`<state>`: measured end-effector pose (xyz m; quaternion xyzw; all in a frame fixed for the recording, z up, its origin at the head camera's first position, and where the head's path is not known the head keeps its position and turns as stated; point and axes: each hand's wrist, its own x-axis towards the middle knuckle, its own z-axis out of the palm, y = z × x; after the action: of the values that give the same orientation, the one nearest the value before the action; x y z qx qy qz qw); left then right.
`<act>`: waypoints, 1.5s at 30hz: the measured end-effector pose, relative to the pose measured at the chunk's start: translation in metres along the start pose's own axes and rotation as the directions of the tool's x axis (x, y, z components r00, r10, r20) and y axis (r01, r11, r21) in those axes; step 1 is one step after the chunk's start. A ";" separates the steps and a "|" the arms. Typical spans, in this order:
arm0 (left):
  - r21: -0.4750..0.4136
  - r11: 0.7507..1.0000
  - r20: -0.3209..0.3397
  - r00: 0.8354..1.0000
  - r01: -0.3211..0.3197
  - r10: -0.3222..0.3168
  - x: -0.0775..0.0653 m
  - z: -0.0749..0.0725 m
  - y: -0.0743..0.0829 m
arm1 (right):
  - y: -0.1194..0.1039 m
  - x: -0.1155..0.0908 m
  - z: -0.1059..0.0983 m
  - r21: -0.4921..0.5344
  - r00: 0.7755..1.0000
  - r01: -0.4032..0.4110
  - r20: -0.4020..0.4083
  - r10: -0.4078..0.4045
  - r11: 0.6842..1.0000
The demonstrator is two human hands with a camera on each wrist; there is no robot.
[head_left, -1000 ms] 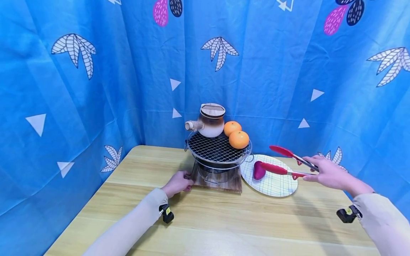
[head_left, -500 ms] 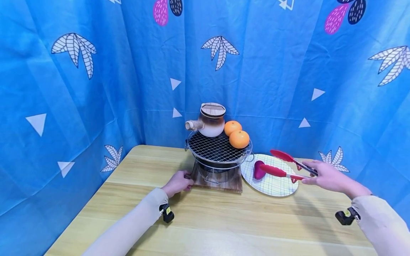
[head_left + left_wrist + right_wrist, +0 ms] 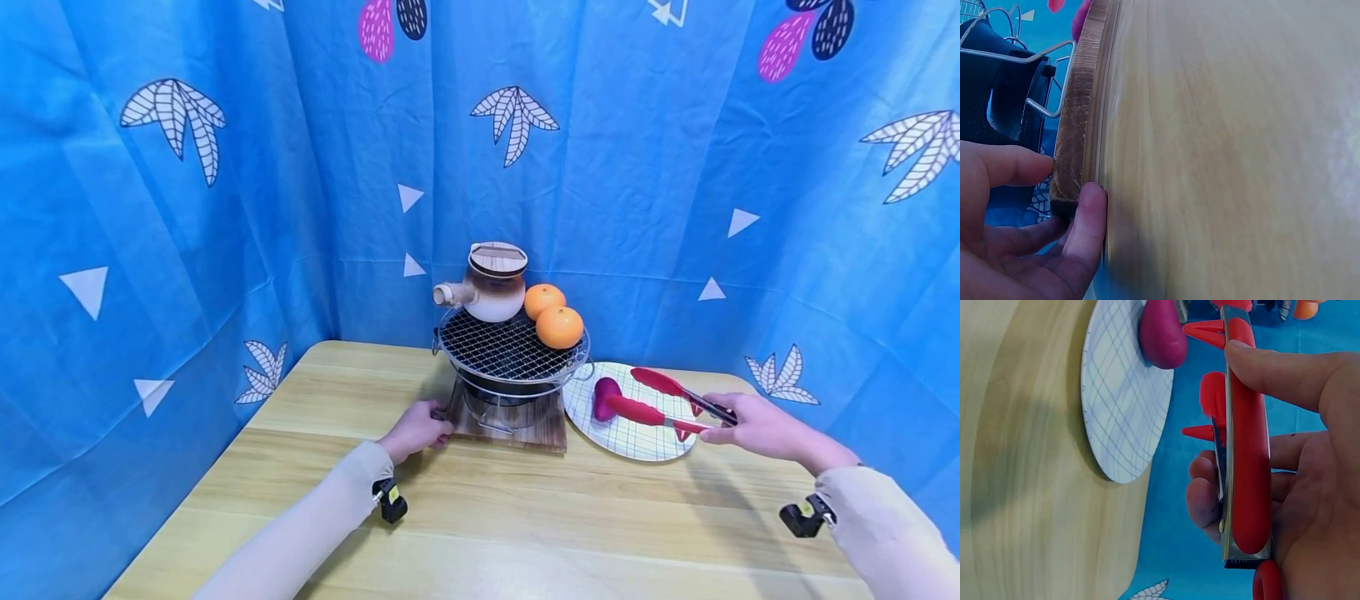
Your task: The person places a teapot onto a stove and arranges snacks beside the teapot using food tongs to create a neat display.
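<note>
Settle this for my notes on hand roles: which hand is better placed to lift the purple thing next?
Probably the right hand: it holds the tongs, their tips spread near the purple thing on the plate. The left hand is farther off, gripping the base.

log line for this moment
left hand grips wooden board | right hand holds red tongs, tips apart | purple item on plate | pot, oranges on grill
</note>
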<state>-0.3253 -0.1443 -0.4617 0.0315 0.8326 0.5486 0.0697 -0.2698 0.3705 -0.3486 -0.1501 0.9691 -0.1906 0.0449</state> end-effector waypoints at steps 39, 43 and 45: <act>0.008 1.000 0.003 1.000 0.001 -0.001 -0.001 0.001 0.001 | -0.001 0.015 0.024 0.006 0.997 0.025 0.073 -0.025 1.000; 0.014 1.000 -0.003 1.000 0.002 -0.002 -0.001 0.001 0.001 | -0.002 0.016 0.025 -0.019 0.998 0.029 0.058 -0.028 0.999; 0.017 1.000 -0.005 1.000 0.000 0.000 -0.001 0.001 0.000 | -0.003 0.018 0.026 -0.029 0.998 0.028 0.052 -0.026 0.999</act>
<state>-0.3237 -0.1435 -0.4619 0.0307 0.8375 0.5414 0.0674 -0.2825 0.3535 -0.3721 -0.1688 0.9682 -0.1726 0.0652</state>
